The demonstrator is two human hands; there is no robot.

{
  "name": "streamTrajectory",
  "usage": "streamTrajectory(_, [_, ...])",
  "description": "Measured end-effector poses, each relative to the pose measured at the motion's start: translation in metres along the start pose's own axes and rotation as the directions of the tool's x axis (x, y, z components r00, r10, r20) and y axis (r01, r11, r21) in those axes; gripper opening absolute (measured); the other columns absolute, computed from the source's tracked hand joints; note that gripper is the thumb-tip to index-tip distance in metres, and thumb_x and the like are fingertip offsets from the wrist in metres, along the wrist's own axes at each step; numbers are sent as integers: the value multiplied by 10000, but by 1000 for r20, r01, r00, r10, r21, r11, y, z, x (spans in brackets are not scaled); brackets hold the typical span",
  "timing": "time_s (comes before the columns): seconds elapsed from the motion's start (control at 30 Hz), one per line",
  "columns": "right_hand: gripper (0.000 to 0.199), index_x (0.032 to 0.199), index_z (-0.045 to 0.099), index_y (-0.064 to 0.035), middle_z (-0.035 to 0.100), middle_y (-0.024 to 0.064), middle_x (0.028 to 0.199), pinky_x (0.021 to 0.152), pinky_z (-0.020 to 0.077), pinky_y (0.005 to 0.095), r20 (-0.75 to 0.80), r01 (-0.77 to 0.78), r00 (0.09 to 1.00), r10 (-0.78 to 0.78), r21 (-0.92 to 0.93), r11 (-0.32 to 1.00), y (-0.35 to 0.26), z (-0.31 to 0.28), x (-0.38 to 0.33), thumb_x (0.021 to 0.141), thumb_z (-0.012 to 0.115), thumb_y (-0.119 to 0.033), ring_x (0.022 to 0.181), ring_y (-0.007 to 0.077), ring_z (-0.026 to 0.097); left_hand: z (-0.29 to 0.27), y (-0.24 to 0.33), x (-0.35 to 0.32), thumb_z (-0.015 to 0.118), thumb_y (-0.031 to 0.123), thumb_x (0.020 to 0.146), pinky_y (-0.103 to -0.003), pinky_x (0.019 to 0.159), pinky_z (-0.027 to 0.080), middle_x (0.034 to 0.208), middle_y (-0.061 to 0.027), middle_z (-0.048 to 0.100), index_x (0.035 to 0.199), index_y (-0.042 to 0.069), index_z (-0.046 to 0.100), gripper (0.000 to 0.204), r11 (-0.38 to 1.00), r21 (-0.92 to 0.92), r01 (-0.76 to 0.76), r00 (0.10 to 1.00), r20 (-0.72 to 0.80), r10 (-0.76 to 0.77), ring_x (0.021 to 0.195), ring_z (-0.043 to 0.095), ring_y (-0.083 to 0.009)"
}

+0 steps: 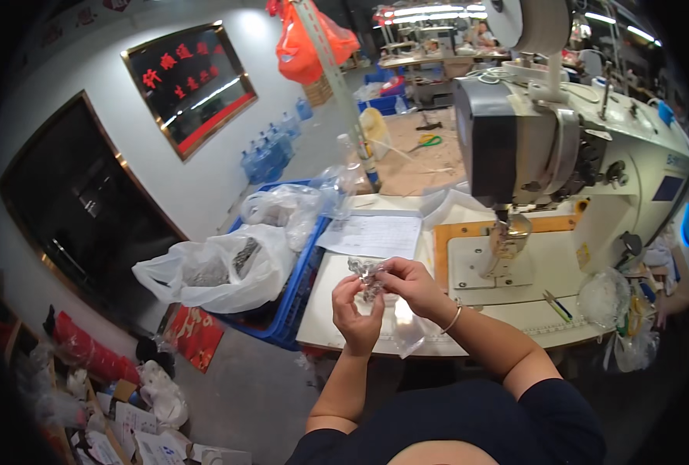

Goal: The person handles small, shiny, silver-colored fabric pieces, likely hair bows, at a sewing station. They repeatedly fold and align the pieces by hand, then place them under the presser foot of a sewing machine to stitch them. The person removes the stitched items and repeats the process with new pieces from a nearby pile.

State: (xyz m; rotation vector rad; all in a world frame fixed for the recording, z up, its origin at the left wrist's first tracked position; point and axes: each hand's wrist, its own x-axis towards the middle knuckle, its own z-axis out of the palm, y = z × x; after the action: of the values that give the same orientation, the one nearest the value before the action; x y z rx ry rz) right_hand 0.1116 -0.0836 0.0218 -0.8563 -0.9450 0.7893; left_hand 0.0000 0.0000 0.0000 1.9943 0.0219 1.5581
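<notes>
Both of my hands meet over the front left of the white sewing table (325,329). Between the fingertips is a small, crumpled, shiny silver-grey piece (366,271), too small to make out its kind. My left hand (357,319) pinches it from the near side, thumb and fingers closed. From the right, my right hand (414,285) closes its fingers on the upper part of the same piece. A clear plastic bag (408,332) lies on the table just below my right hand. Behind my hands rests a printed paper sheet (371,235).
A large sewing machine (507,139) stands to the right, its needle area over a metal plate. Small snips (557,306) lie near the front edge. At the left, a blue crate (307,291) holds white plastic bags (271,267) with grey contents. Green-handled scissors (428,141) lie farther back.
</notes>
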Motion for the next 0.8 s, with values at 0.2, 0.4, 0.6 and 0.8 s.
streamTrajectory(0.2, [85,964,533,-52,604,64,960,819,507,372,-252,-113,939,233,415,903,-14,-37,-53,883,524,-78,905,164,591,28,4,-34,549,76,870,-312,873,428,1082,-98,522,1182,-17,434,345,309,-609,731,631,429,-646,1009,515,-174])
streamTrajectory(0.4, [242,1086,524,-24,583,85,1011,829,488,333,-282,-103,944,172,242,965,-21,-53,-96,848,560,-52,904,175,581,46,27,-30,583,11,824,-241,732,468,873,-58,606,994,-26,588,175,522,-369,769,636,520,-570,783,577,-120])
streamTrajectory(0.6, [225,989,582,6,620,29,828,705,461,224,-145,-317,948,283,-476,820,-42,-80,-138,780,649,-46,755,91,570,35,56,-33,673,25,753,-239,643,492,792,-57,618,972,11,614,227,763,-86,641,584,700,-411,716,600,-109])
streamTrajectory(0.8, [180,1018,539,-20,588,20,836,624,478,229,-325,-279,913,249,-50,959,-45,-101,-156,848,572,-70,715,92,563,5,-42,-19,663,157,748,-412,838,408,987,-133,573,941,42,611,230,844,496,206,857,325,-400,976,519,-318])
